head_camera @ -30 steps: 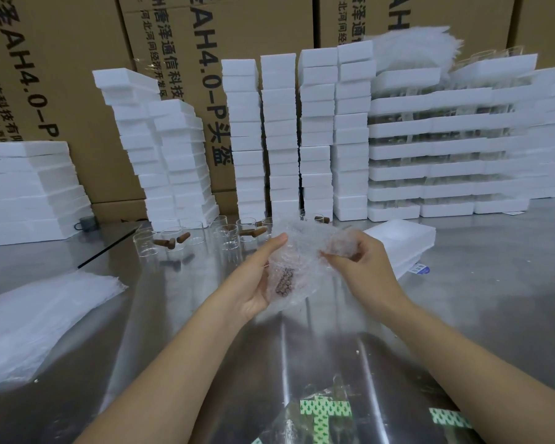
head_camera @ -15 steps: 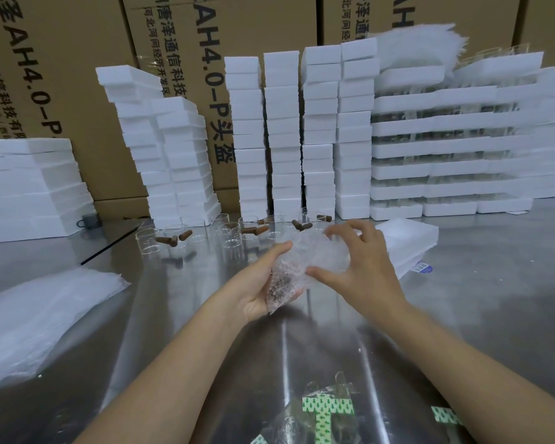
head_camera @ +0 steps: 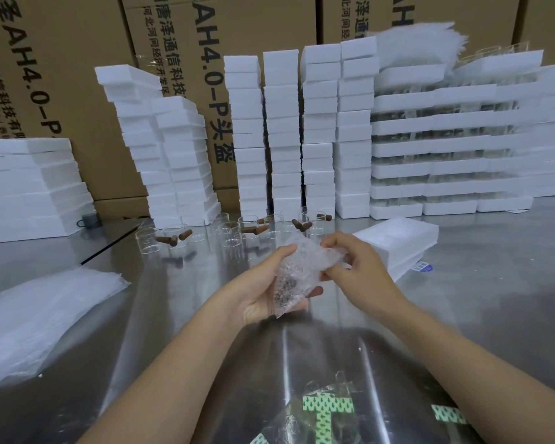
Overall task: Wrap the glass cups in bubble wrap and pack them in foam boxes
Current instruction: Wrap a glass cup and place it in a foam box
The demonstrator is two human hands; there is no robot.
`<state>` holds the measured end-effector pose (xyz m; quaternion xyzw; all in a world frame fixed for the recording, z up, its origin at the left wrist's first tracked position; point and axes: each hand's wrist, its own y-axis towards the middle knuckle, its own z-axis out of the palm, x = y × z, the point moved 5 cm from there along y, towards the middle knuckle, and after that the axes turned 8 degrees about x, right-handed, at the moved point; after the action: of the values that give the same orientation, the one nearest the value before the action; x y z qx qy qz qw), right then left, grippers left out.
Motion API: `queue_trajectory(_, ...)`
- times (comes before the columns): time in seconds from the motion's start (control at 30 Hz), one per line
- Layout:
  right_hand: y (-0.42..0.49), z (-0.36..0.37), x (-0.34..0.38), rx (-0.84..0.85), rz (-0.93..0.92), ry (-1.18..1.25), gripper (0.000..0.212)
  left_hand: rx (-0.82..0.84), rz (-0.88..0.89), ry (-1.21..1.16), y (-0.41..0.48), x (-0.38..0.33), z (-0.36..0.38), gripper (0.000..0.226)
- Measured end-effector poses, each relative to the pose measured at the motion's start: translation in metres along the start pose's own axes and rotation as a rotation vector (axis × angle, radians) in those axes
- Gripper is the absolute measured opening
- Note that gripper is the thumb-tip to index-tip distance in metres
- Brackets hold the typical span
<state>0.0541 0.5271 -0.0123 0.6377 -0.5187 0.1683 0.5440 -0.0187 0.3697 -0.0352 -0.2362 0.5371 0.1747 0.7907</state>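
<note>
- The left hand (head_camera: 263, 296) is palm up above the table (head_camera: 481, 302), thumb and fingers curled round a bubble-wrap bundle (head_camera: 297, 270); something dark shows through the wrap near the palm.
- The right hand (head_camera: 358, 267) pinches the bundle's right end between thumb and curled fingers.
- Just beyond the hands, a row of bare glass cups (head_camera: 232, 233) stands on the table, with brown stubby pieces (head_camera: 173, 240) among them.
- A foam box (head_camera: 398, 240) lies flat just right of the right hand.
- A pile of bubble-wrap sheets (head_camera: 39, 318) lies at the left of the table.
- Tall stacks of foam boxes (head_camera: 282, 133) line the back, in front of cardboard cartons (head_camera: 77, 59).
</note>
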Motion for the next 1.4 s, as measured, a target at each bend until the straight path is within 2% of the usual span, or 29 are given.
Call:
queue_trajectory(0.07, -0.003, 0.003, 0.003, 0.040, -0.021, -0.060, 0.023, 0.002, 0.006, 0.006, 0.000, 0.001, 0.001, 0.054)
queue_trajectory(0.17, -0.005, 0.007, 0.004, 0.114, -0.053, -0.059, 0.026, -0.010, 0.079, -0.035, 0.003, -0.002, -0.002, 0.047)
queue_trajectory(0.23, -0.003, 0.004, 0.001, 0.084, -0.046, -0.067, 0.027, 0.021, 0.094, -0.023, 0.002, -0.004, -0.002, 0.049)
queue_trajectory(0.37, 0.000, -0.002, -0.004, -0.007, -0.066, -0.095, 0.012, 0.119, 0.129, 0.046, -0.002, -0.008, 0.001, 0.066)
queue_trajectory(0.5, 0.000, -0.005, -0.002, -0.037, -0.099, -0.110, 0.027, -0.009, 0.207, 0.274, 0.000, -0.003, 0.001, 0.084)
queue_trajectory(0.63, -0.001, -0.006, 0.002, -0.127, -0.090, -0.169, 0.043, -0.088, 0.209, 0.307, 0.003, -0.001, 0.003, 0.070)
queue_trajectory(0.73, -0.001, -0.010, -0.007, -0.175, 0.048, -0.214, 0.051, -0.083, 0.200, 0.321, 0.003, -0.001, 0.003, 0.067)
queue_trajectory(0.8, -0.001, -0.009, -0.012, -0.139, 0.086, -0.179, 0.049, -0.080, 0.191, 0.328, 0.005, 0.000, 0.003, 0.067)
queue_trajectory(0.97, 0.001, -0.002, -0.002, -0.042, -0.106, -0.212, 0.029, -0.044, 0.173, 0.299, 0.006, 0.004, 0.003, 0.068)
queue_trajectory(1.07, -0.002, 0.002, 0.000, 0.046, -0.079, -0.242, 0.019, -0.053, 0.183, 0.281, 0.006, 0.001, -0.003, 0.067)
queue_trajectory(1.27, -0.009, 0.014, -0.008, 0.330, 0.044, -0.296, 0.039, -0.116, 0.246, 0.384, 0.013, -0.001, -0.016, 0.079)
queue_trajectory(1.33, -0.006, 0.015, -0.009, 0.317, 0.030, -0.312, 0.034, -0.138, 0.272, 0.430, 0.015, -0.002, -0.019, 0.075)
queue_trajectory(1.4, -0.004, 0.011, -0.003, 0.212, -0.026, -0.331, 0.019, -0.142, 0.287, 0.486, 0.015, -0.002, -0.017, 0.073)
